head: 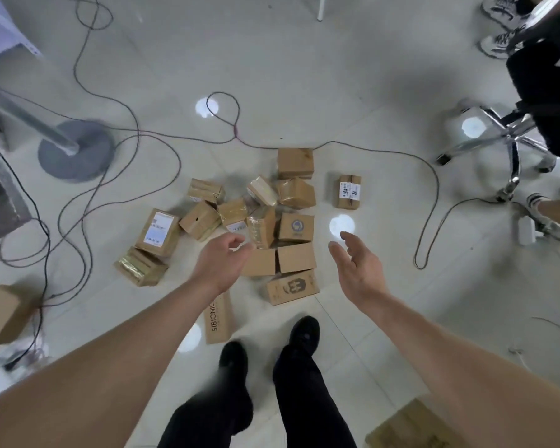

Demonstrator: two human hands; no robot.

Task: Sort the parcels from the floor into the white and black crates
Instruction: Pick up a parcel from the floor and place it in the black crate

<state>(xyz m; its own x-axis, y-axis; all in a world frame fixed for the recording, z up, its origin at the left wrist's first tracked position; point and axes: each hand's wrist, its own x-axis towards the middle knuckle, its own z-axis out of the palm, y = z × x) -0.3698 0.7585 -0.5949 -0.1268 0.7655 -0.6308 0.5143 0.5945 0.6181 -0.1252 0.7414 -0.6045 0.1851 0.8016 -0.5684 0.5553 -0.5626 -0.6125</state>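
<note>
Parcels (262,221) on floor (304,76), ahead of shoes (304,331).

Parcel pile (259,221): brown taped cartons clustered on the pale tiled floor (304,76). Left hand (222,260) hovers over the pile's near edge, fingers loosely curled and holding nothing; right hand (356,270) hangs just right of the pile, fingers relaxed. A labelled parcel (349,191) sits apart on the pile's right, and a long printed box (217,321) lies just nearer than the pile. A grey stand base (75,150) is well off to its far left, a chrome chair base (511,147) to its far right.
</note>
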